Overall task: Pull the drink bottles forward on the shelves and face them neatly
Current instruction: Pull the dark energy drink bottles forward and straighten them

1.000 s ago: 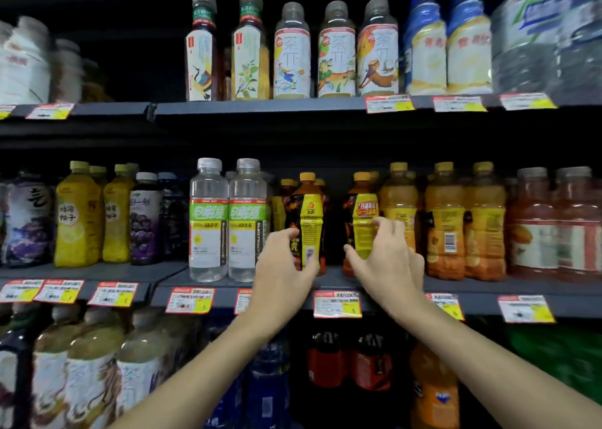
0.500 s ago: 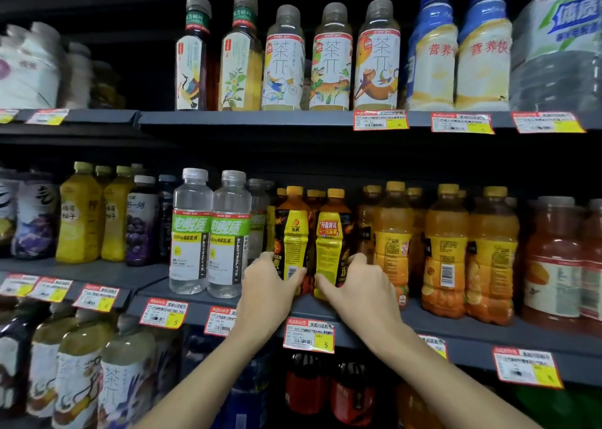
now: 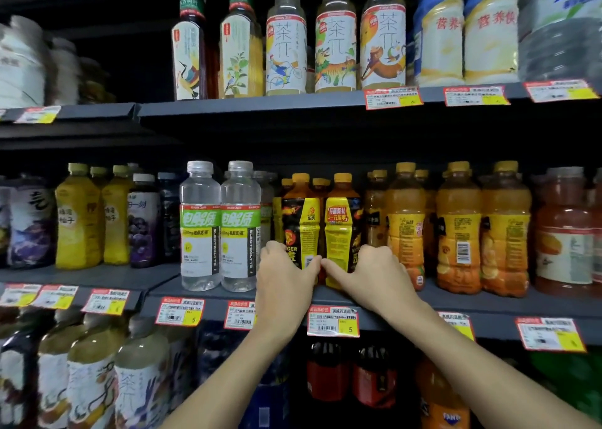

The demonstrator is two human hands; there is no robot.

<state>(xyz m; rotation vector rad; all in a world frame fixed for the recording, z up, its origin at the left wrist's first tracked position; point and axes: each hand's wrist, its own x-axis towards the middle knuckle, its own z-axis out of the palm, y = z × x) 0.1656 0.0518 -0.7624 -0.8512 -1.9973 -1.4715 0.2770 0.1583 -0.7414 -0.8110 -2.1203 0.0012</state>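
Two black-and-yellow energy drink bottles with yellow caps stand side by side at the front of the middle shelf [image 3: 456,301]. My left hand [image 3: 286,275] grips the lower body of the left bottle [image 3: 301,220]. My right hand [image 3: 371,275] grips the lower body of the right bottle [image 3: 342,220]. The two thumbs nearly touch between the bottles. More bottles of the same kind stand behind them.
Two clear electrolyte bottles [image 3: 221,226] stand just left of my hands. Orange juice bottles [image 3: 456,230] stand to the right. Tea bottles [image 3: 335,38] line the top shelf. Price tags [image 3: 332,321] hang along the shelf edge, and more bottles fill the bottom shelf.
Both hands slid down to the bottles' lower bodies and drew the two bottles together toward the shelf's front edge. The view moved closer and slightly up.
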